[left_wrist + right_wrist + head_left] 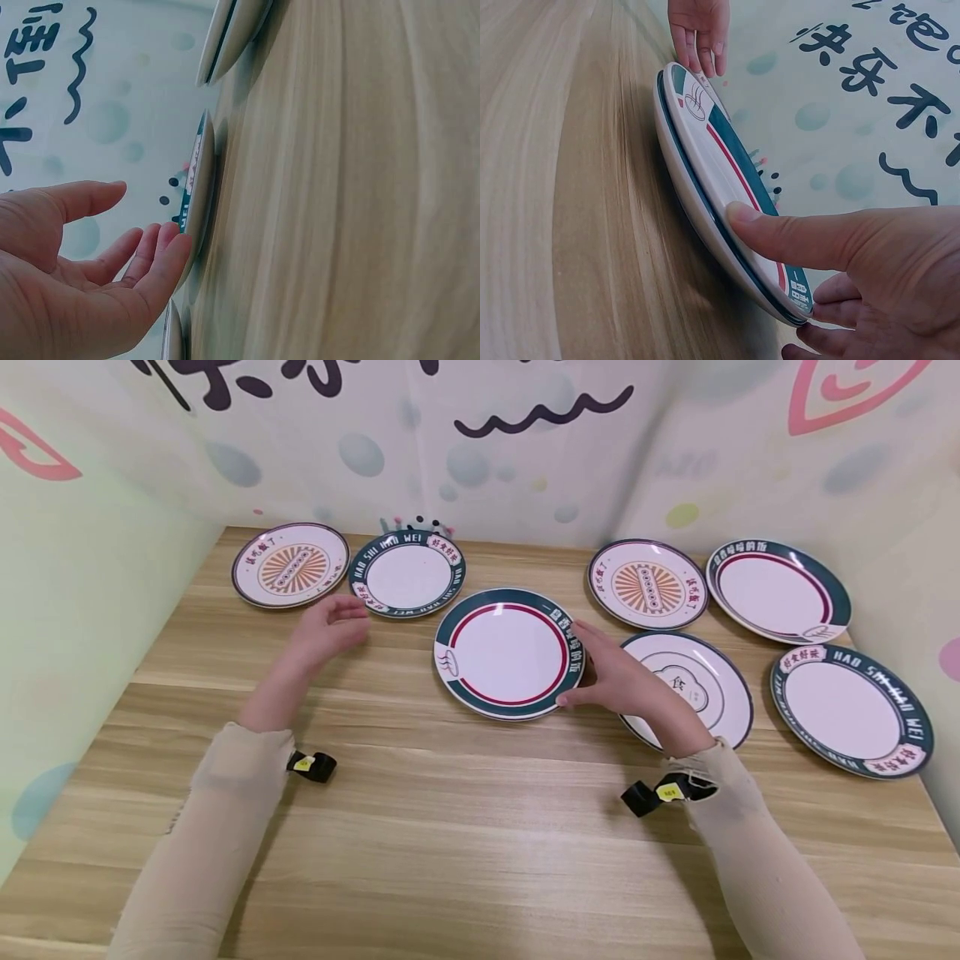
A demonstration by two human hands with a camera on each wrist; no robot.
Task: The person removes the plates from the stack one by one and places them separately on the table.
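At the middle of the table, a round plate with a green rim and red ring [510, 656] lies nested on another plate, whose edge shows beneath it in the right wrist view. My right hand [618, 677] holds this pair at the right side, its thumb [780, 232] over the rim and its fingers around the outer edge. My left hand [330, 628] has its fingers loosely bent and holds nothing. It is beside the plate with lettering around its green rim [407, 574], fingertips right at that rim in the head view.
A sunburst plate [291, 565] lies at the back left. On the right are another sunburst plate [648, 583], a plate with a cloud-shaped emblem [723, 693] partly behind my right arm, a red-ringed plate [776, 589] and a lettered plate [851, 710]. A printed curtain [487, 485] hangs behind.
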